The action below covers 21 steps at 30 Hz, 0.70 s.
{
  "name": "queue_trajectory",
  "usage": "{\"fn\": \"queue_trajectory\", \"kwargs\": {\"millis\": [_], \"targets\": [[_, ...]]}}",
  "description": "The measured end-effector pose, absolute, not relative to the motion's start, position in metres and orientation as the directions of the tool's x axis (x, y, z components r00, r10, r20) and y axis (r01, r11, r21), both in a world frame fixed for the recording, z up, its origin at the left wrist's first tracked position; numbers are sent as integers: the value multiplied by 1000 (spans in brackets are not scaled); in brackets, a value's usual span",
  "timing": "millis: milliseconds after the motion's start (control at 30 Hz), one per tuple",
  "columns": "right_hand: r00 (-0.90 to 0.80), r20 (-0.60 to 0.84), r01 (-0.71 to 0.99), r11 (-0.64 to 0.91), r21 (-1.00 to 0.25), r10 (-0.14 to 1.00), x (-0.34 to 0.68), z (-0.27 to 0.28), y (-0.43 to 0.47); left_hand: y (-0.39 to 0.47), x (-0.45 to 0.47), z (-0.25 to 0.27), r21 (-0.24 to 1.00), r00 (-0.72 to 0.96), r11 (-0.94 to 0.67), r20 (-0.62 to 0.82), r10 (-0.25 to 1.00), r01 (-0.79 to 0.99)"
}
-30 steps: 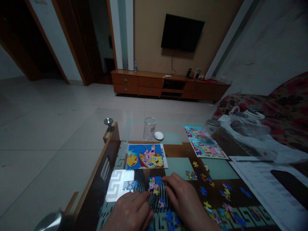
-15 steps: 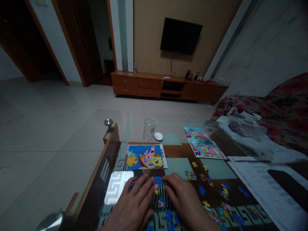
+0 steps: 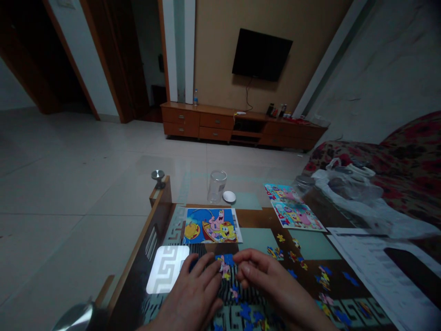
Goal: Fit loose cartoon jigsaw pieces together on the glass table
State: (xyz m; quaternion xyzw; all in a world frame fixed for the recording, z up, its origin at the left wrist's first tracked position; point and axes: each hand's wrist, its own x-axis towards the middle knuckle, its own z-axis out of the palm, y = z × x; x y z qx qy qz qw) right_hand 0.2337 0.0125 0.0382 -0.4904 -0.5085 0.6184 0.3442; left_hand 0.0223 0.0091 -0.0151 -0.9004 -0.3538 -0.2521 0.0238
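Observation:
Joined jigsaw pieces in blue and pink lie on the glass-topped table between my hands, partly covered by them. My left hand rests flat over their left side, its fingers stretched out. At their right edge is my right hand, its fingers curled in and the index tip close to the blue part; whatever those fingers hold is hidden. A loose jigsaw piece lies below the joined part, and several blue pieces are nearer me. Beyond my hands lies a cartoon picture card.
Loose jigsaw pieces are scattered on the right. Further back stand a glass jar and a white lid. Two picture cards, printed sheets, a dark phone-like object and a plastic bag occupy the right side.
My right hand has curled its fingers and turned, with the thumb side now showing. My left hand has shifted slightly, still flat. The view has moved a little.

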Motion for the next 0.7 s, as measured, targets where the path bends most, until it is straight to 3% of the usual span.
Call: {"fn": "queue_trajectory", "kwargs": {"millis": [400,700], "targets": [[-274,-393,-148,-442,-885,878,224,45,15,9,23,-28,387,553,-703,435,710,597],[-277,-400,-209,-462,-862,873,222,45,15,12,20,-12,506,581,-688,380,720,521]]}}
